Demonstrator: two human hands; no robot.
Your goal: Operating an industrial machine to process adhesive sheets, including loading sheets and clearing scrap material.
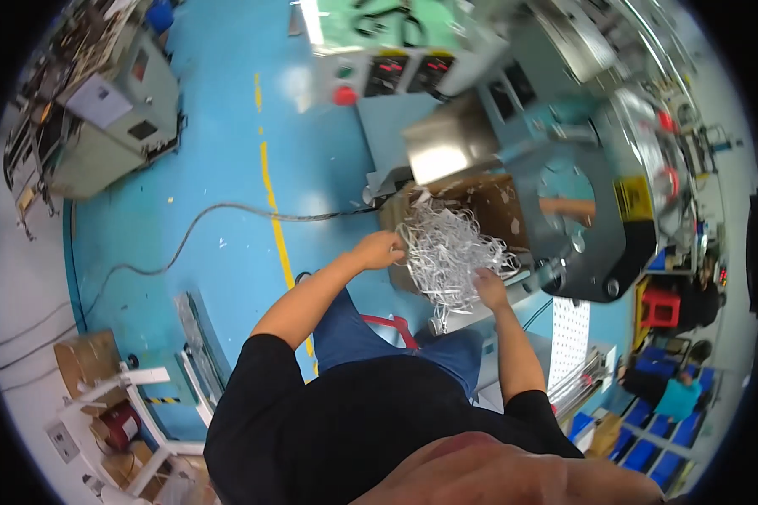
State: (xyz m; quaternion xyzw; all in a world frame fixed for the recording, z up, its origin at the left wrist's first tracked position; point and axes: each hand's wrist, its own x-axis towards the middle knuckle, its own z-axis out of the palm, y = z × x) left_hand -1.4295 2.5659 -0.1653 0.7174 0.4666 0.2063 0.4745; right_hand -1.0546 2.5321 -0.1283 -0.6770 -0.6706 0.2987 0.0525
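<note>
A big tangle of thin silvery strips (450,252) bulges up at the front of an open cardboard box (501,198). My left hand (380,250) has its fingers curled at the tangle's left edge, beside the box wall. On the opposite side, my right hand (491,288) grips into the strips at their lower right, with its fingertips partly buried among them. Some strips hang over the near side of the box toward my lap.
Beyond the box stands a machine with a red button (344,95) and a shiny metal chute (450,147). A dark plate with a round opening (526,227) rises at the right. A grey cable (219,206) crosses the blue floor. Other people (669,396) are at far right.
</note>
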